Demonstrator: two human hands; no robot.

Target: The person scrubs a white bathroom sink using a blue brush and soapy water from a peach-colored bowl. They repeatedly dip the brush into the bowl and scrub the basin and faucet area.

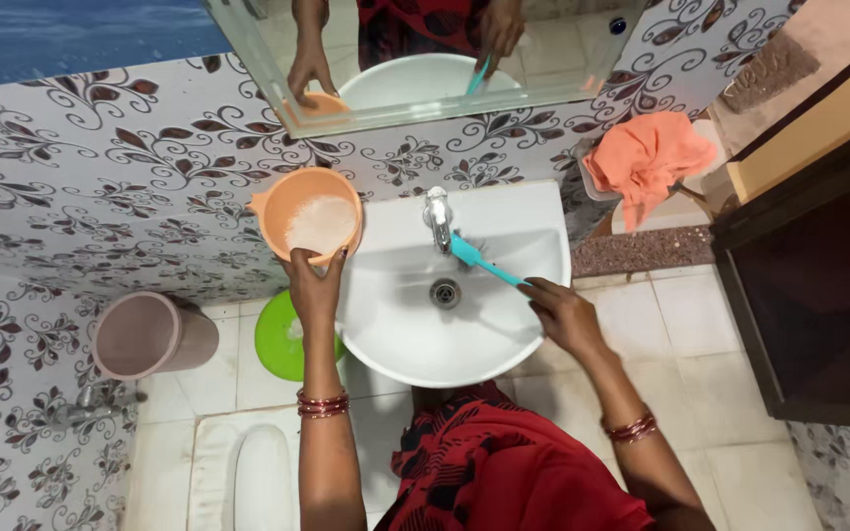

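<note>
- Over the white wash basin [464, 344], the right hand [565, 315] is clenched around the handle of a teal brush [479, 260], whose head lies against the basin's inner wall just below the tap [437, 218].
- At the basin's left rim, the left hand [315, 285] grips the near edge of an orange bowl [310, 213] holding white powder.
- Left of the basin, on the tiled floor, lies a green lid [280, 336], with a pink bucket [150, 334] further left.
- Right of the basin, an orange cloth [647, 157] hangs by the wall.
- Above the basin, a mirror [415, 59] reflects both hands.
</note>
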